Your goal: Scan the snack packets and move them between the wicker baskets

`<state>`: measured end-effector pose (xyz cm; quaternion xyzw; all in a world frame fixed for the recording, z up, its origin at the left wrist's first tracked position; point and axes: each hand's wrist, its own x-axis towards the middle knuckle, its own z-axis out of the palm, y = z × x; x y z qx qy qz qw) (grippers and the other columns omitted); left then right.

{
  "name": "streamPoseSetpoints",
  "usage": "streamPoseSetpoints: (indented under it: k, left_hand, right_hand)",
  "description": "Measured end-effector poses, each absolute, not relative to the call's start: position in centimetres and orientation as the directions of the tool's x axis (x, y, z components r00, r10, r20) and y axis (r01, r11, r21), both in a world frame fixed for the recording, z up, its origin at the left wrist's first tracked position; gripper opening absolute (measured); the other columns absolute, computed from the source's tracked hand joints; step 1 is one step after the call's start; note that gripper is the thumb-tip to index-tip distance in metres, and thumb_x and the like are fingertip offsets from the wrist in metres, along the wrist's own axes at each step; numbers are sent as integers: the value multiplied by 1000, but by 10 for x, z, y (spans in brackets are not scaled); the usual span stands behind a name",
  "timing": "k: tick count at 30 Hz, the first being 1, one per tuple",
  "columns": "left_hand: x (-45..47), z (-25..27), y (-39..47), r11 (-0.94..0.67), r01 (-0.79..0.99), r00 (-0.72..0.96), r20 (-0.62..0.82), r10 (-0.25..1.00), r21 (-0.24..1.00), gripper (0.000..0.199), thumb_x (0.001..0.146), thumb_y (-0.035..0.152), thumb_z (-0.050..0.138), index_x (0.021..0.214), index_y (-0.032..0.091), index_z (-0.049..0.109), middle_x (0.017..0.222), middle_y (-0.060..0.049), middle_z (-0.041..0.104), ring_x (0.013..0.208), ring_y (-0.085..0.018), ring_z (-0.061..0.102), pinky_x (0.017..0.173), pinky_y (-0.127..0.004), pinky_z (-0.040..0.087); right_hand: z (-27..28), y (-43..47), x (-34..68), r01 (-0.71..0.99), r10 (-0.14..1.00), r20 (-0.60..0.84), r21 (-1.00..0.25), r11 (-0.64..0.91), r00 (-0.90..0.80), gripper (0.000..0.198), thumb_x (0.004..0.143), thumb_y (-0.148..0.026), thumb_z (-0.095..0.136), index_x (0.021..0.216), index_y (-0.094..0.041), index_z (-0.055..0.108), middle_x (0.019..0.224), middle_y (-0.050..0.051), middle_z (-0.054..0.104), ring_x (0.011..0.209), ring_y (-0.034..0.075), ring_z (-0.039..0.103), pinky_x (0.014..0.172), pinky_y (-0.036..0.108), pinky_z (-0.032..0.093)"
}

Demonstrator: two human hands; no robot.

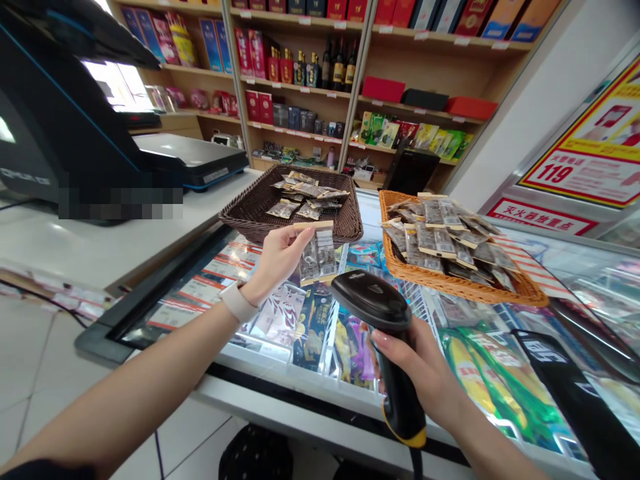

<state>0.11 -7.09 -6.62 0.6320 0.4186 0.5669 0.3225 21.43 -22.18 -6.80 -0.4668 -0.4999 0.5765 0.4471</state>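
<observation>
Between the thumb and fingers of my left hand [283, 257] hangs a small clear snack packet [317, 257] with tan ends, held by its top edge. My right hand [425, 367] is wrapped round the grip of a black and yellow barcode scanner [373, 297], whose head points at the packet. Just behind the packet stands a dark brown woven basket [245, 210] with several similar packets [307, 190] in it. To the right, an orange wicker basket [400, 267] is heaped with more of these packets [440, 230]. Both baskets rest on the freezer's glass top.
Beneath the baskets is a glass-topped chest freezer [280, 387] with packaged frozen goods inside. A weighing scale [195, 157] with a black terminal stands on the white counter [60, 247] at left. Shelves [300, 87] of boxes and bottles line the back. The scanner's cable [416, 463] hangs down.
</observation>
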Motion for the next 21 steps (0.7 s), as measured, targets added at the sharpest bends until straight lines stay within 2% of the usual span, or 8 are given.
streamPoseSetpoints:
  k: [8, 12, 16, 21]
  left_hand:
    - [2, -66, -71, -420, 157, -10, 427, 904, 894, 36, 87, 49, 68, 95, 17, 82, 52, 4, 47, 46, -8, 35, 42, -22, 24]
    - [2, -64, -71, -377, 79, 1, 378, 926, 923, 37, 87, 51, 69, 95, 17, 80, 51, 4, 51, 41, -8, 39, 40, -22, 28]
    - [5, -61, -75, -301, -30, 20, 301, 953, 953, 38, 83, 53, 74, 76, 16, 70, 53, 1, 57, 41, -9, 49, 40, -22, 35]
    - [31, -39, -68, -149, -196, 123, 175, 977, 969, 34, 87, 48, 74, 80, 15, 66, 65, -4, 68, 53, -11, 62, 51, -21, 51]
  right_hand:
    - [-63, -224, 212, -3, 984, -130, -991, -131, -121, 47, 78, -64, 78, 85, -20, 61, 58, -5, 53, 43, 13, 54, 40, 24, 49]
    - [-63, -222, 211, -22, 984, -62, -998, -66, -165, 42, 81, -60, 77, 83, -21, 60, 56, -5, 54, 42, 13, 53, 38, 23, 46]
    - [-67, -223, 216, -100, 982, 32, -995, 13, -188, 38, 82, -56, 79, 84, -22, 61, 56, -3, 57, 42, 14, 54, 39, 25, 44]
    - [-70, -230, 219, -221, 970, 108, -974, 59, -217, 46, 81, -66, 75, 73, -21, 66, 58, 3, 61, 48, 18, 56, 45, 32, 48]
